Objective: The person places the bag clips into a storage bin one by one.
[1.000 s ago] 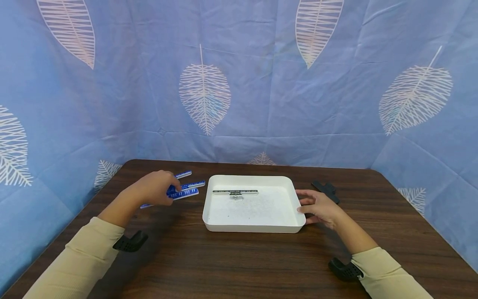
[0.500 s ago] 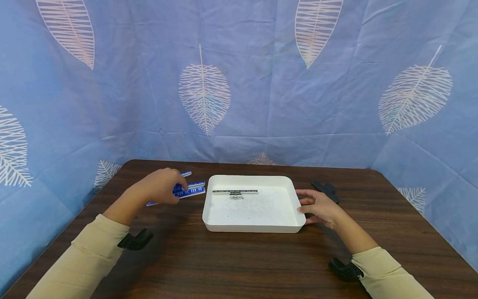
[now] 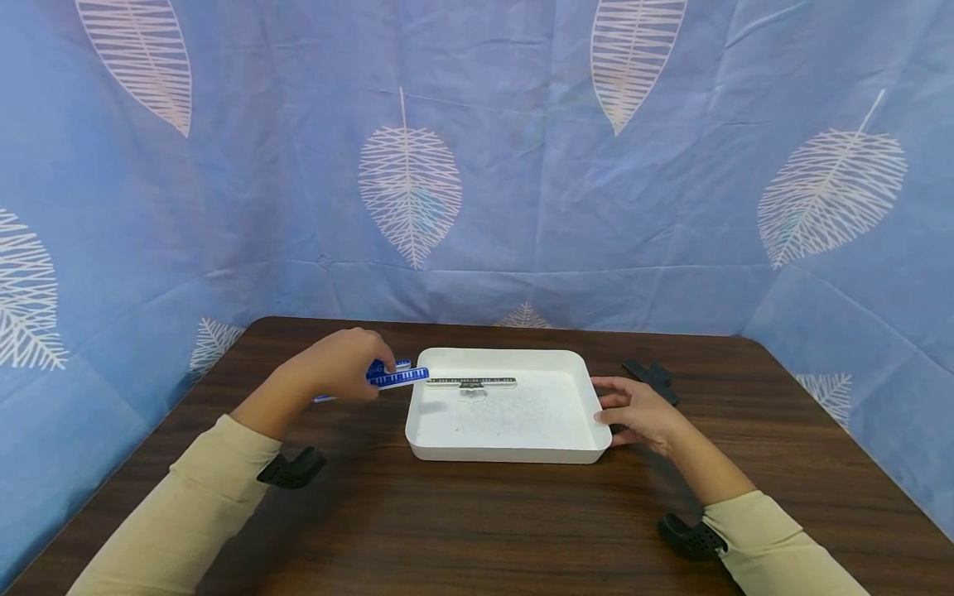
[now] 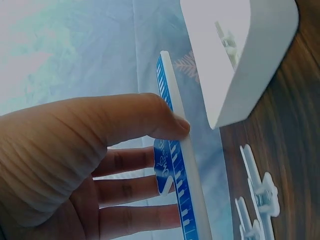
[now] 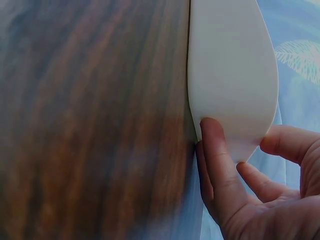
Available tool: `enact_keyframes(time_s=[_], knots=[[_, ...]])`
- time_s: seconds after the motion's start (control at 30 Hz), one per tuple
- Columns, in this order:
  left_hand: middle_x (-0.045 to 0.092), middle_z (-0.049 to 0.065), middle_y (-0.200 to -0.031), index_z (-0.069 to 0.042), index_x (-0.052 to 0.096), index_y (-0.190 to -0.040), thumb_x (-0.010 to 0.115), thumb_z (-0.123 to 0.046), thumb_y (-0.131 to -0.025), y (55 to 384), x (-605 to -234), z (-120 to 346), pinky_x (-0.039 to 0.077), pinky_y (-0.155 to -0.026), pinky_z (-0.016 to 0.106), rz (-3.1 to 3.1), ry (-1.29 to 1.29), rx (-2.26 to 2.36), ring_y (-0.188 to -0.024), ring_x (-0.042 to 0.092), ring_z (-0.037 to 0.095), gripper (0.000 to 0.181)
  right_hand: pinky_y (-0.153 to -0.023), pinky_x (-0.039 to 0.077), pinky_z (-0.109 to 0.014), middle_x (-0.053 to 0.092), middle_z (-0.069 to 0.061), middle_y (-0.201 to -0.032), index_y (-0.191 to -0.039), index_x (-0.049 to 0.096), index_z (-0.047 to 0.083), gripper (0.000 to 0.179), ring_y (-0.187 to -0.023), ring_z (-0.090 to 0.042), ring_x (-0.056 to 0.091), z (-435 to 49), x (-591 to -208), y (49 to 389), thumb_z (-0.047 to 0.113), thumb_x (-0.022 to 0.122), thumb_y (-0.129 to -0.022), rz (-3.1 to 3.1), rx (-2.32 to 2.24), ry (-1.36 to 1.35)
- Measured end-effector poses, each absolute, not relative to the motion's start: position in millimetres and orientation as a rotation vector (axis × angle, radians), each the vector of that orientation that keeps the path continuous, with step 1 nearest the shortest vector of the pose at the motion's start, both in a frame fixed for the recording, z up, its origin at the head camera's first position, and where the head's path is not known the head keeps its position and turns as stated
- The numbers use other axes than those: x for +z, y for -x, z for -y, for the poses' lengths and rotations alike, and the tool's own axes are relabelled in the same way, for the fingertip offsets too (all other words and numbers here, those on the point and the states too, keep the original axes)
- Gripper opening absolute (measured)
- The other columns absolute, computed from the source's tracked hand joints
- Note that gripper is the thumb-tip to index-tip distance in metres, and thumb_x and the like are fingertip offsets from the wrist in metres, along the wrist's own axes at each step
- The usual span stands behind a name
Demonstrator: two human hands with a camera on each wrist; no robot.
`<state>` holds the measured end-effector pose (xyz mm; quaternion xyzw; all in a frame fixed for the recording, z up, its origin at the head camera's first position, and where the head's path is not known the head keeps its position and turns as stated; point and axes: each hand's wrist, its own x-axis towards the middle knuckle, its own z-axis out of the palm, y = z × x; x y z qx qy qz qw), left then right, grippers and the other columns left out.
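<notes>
My left hand (image 3: 346, 364) pinches a blue and white clip with a piano-key pattern (image 4: 181, 175), its thumb on the white edge and fingers behind. In the head view the clip's right end overlaps the tray's left rim. The white tray (image 3: 514, 455) holds a black-and-white piano-key clip (image 3: 488, 382) near its back left. My right hand (image 3: 641, 416) touches the tray's right side, spread fingertips resting against the outer wall near the corner. Another blue clip (image 3: 403, 364) lies on the table behind the held one, partly covered by the left hand.
On the dark wooden table (image 3: 477, 530), a black clip (image 3: 652, 379) lies just beyond my right hand. The left wrist view shows two clips (image 4: 262, 200) side by side on the table, below the tray. A blue cloth with white leaf prints (image 3: 507, 182) hangs behind the table.
My left hand has moved right with the blue clip, whose end has come to the tray's left rim. It now covers the farthest blue clip. The right hand and tray stay still.
</notes>
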<state>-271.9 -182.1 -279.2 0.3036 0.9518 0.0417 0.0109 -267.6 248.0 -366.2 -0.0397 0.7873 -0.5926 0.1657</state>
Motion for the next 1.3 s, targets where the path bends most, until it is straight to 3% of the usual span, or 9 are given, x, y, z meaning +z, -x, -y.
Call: enact_keyframes(time_s=[0.33,0.93,1.3], knots=[[0.07,0.0,-0.094,-0.01,0.076,-0.099,0.079,-0.013,-0.075,275,-277,163,0.055,-0.073,0.034,-2.955,-0.988,0.133,-0.075,0.059,0.013,0.025,-0.071,0.058,-0.044,0.047,-0.033,-0.132,-0.15,0.024,-0.004,0.072,-0.093,-0.026,0.066,-247,-365,267,-0.002,0.063,-0.09,-2.229,-1.699,0.139],[0.072,0.001,-0.105,-0.015,0.077,-0.103,0.082,-0.019,-0.075,285,-280,135,0.053,-0.088,0.039,-2.946,-0.979,0.073,-0.093,0.063,0.018,0.028,-0.07,0.058,-0.044,0.047,-0.034,-0.133,-0.15,0.024,-0.005,0.072,-0.093,-0.027,0.067,-248,-366,267,-0.002,0.063,-0.09,-2.235,-1.695,0.139],[0.072,-0.001,-0.101,-0.016,0.077,-0.102,0.082,-0.017,-0.074,293,-286,117,0.053,-0.088,0.037,-2.916,-1.004,0.032,-0.091,0.062,0.016,0.029,-0.07,0.058,-0.045,0.045,-0.036,-0.133,-0.15,0.022,-0.006,0.073,-0.094,-0.028,0.066,-248,-364,265,-0.002,0.063,-0.09,-2.223,-1.691,0.169]])
